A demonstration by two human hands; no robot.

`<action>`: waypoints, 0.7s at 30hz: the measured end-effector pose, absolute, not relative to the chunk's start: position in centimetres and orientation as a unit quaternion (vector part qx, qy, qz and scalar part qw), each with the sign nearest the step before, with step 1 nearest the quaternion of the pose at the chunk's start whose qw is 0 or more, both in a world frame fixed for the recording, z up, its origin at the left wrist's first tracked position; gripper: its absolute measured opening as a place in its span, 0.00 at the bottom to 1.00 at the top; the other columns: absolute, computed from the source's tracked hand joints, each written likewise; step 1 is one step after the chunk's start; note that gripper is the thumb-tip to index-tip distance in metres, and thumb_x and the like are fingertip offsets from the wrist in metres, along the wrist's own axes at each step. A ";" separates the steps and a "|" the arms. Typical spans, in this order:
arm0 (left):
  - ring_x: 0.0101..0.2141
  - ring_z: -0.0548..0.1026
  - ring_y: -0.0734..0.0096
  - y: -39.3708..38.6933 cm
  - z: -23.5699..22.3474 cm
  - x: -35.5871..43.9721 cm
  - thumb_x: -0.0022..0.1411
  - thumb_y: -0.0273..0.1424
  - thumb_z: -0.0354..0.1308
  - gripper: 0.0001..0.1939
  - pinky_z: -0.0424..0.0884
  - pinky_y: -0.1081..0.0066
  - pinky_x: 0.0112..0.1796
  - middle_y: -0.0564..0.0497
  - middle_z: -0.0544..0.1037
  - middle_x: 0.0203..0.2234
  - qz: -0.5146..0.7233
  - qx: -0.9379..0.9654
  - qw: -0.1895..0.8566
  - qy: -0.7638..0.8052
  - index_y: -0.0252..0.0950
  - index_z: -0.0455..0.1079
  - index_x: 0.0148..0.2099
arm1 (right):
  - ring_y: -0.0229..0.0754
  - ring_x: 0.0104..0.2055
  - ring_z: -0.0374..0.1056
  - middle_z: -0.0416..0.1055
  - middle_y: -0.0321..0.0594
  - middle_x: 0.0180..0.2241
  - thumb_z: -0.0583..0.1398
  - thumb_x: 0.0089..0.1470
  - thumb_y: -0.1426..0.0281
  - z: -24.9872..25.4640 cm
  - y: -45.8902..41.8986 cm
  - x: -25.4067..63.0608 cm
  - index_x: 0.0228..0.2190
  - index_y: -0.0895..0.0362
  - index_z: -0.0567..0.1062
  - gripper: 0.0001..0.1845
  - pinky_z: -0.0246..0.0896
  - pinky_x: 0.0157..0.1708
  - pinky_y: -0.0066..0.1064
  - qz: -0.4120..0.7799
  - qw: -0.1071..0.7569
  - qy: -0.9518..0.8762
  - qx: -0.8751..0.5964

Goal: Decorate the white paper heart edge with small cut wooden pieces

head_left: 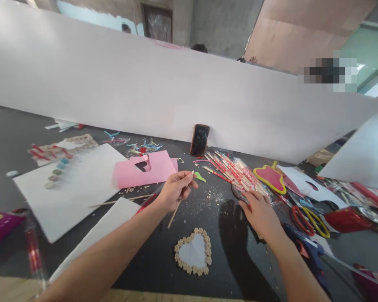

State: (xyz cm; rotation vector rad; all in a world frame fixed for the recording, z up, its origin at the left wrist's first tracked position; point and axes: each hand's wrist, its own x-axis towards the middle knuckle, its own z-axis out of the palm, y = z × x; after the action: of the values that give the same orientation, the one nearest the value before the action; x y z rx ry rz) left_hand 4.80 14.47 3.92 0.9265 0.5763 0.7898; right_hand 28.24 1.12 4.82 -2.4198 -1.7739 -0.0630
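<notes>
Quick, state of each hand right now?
Left hand: closed, pinching a thin wooden stick.
Right hand: fingers curled beside the red-and-pale sticks; whether it grips anything cannot be told.

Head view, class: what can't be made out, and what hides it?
In the head view:
Part of the thin stick inside the left hand: hidden by its grip.
Anything beneath the right hand: covered by it.
Purple object: cut off by left edge.
Any lettering on the red can: blurred.

No legible text, brands or numbers; red can (349, 219), stick wrappers (228, 167) too blurred.
</notes>
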 end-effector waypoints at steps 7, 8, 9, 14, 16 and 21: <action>0.12 0.57 0.87 15.5 3.8 4.3 0.51 0.42 0.62 0.18 0.44 0.82 0.13 0.54 0.73 0.20 0.370 0.397 0.807 0.233 0.32 0.66 0.35 | 0.39 0.44 0.67 0.69 0.41 0.44 0.53 0.60 0.67 5.6 11.7 26.6 0.46 0.57 0.69 0.14 0.64 0.44 0.37 0.041 0.042 -0.666 -0.744; 0.12 0.57 0.87 15.7 3.7 4.3 0.51 0.42 0.62 0.18 0.44 0.82 0.13 0.54 0.73 0.20 0.372 0.394 0.808 0.230 0.32 0.66 0.35 | 0.41 0.44 0.67 0.68 0.42 0.45 0.55 0.58 0.65 5.1 13.1 26.4 0.46 0.58 0.69 0.15 0.64 0.44 0.39 0.043 0.034 -0.669 -0.741; 0.12 0.57 0.87 15.8 3.6 4.3 0.51 0.42 0.62 0.18 0.44 0.82 0.13 0.54 0.73 0.20 0.375 0.392 0.808 0.228 0.32 0.66 0.35 | 0.41 0.44 0.67 0.67 0.42 0.46 0.56 0.58 0.63 4.5 14.2 26.1 0.46 0.58 0.68 0.16 0.64 0.43 0.41 0.045 0.027 -0.670 -0.740; 0.12 0.58 0.86 16.2 3.2 4.3 0.51 0.43 0.62 0.18 0.45 0.81 0.13 0.53 0.74 0.20 0.382 0.389 0.810 0.218 0.33 0.66 0.35 | 0.42 0.45 0.66 0.66 0.43 0.48 0.56 0.57 0.63 2.5 17.4 25.3 0.48 0.57 0.67 0.18 0.65 0.43 0.41 0.053 -0.003 -0.655 -0.754; 0.12 0.59 0.86 16.1 3.2 4.3 0.51 0.42 0.62 0.17 0.45 0.81 0.13 0.53 0.74 0.20 0.382 0.387 0.812 0.214 0.33 0.66 0.35 | 0.42 0.45 0.66 0.66 0.43 0.48 0.56 0.57 0.63 2.3 17.4 25.2 0.48 0.57 0.67 0.18 0.65 0.43 0.41 0.058 -0.012 -0.650 -0.758; 0.12 0.59 0.85 16.0 3.2 4.3 0.52 0.41 0.61 0.16 0.45 0.81 0.13 0.54 0.74 0.20 0.381 0.379 0.818 0.206 0.33 0.66 0.34 | 0.41 0.43 0.67 0.68 0.42 0.45 0.56 0.57 0.62 3.2 13.6 25.6 0.46 0.58 0.68 0.17 0.65 0.42 0.40 0.103 -0.026 -0.680 -0.725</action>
State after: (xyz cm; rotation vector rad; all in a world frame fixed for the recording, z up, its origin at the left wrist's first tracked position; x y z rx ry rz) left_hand 4.33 16.02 3.20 0.8066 0.4397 0.8118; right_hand 25.56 13.63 3.18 -2.3158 -2.1730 0.3292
